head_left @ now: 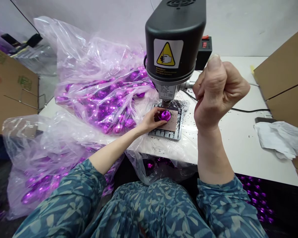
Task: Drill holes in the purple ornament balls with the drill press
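1 shiny, faceted purple ball (166,115) sits on a flat, crumb-strewn board (173,124) beneath a smooth black machine (176,33). Curved fingers of the left hand (150,119) grasp its side; the right hand (215,89) is clenched on a metal handle (188,86). Crinkled clear plastic (72,59) drapes over many glittering purple balls (109,107).

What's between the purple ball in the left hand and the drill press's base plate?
In the head view, a flat tan board lies between the purple ball and the base plate, with dark specks on it.
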The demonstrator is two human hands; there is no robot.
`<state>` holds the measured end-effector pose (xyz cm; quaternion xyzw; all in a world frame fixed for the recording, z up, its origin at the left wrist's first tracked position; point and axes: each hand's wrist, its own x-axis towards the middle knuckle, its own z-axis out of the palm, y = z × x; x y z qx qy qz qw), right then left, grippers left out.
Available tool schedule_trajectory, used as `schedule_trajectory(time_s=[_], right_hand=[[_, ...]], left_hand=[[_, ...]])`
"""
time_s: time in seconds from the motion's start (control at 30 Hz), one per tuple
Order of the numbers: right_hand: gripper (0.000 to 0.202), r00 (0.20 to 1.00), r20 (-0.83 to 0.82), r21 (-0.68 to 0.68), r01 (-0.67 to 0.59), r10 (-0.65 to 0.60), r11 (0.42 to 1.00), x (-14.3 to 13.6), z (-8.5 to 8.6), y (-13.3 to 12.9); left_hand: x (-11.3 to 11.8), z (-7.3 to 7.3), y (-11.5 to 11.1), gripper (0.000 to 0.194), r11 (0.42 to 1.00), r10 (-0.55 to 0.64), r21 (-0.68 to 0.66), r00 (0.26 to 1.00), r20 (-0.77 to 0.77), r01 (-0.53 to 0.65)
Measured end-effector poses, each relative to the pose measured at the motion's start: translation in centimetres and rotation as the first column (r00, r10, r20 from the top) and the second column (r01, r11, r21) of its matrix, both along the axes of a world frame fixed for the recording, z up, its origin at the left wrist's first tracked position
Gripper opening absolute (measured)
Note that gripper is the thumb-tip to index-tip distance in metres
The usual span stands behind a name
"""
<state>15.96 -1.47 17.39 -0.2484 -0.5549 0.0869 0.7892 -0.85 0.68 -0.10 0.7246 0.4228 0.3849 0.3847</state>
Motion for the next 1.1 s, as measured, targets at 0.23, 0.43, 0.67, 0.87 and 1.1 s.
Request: schedule_trajectory(time_s=[0.23,0.43,0.67,0.87,1.1], right_hand=[[0.068,0.997,0.051,0.019,0.054,-0.055,0.998,0.4,-1.0,0.1],[0.063,0.998,0.061,0.159,0.018,-0.027,0.987,0.5,-2.5,0.3],[0.056,0.997,0.074,0.249,-0.009,-0.010,0.968,0.4,-3.5,0.5],[0.049,0.993,0.118,0.391,-0.021,-0.028,0.920,0.7,-5.2,1.2],[0.050,0.987,0.159,0.421,-0.038,-0.033,0.906,0.9,-5.4,0.8]], left_hand=[[0.4,-0.9,0.1,0.062,1.000,-0.002,0.008,1.000,0.024,0.002],[0.5,-0.7,0.0,0.067,0.999,-0.011,-0.038,0.996,0.085,0.014],[0.5,-0.7,-0.1,0.071,0.997,-0.005,-0.071,0.991,0.131,0.015],[0.4,-0.8,-0.1,0.073,0.998,-0.007,-0.064,0.988,0.152,0.017],[0.6,-1.2,0.0,0.077,0.998,-0.007,-0.064,0.983,0.182,0.019]])
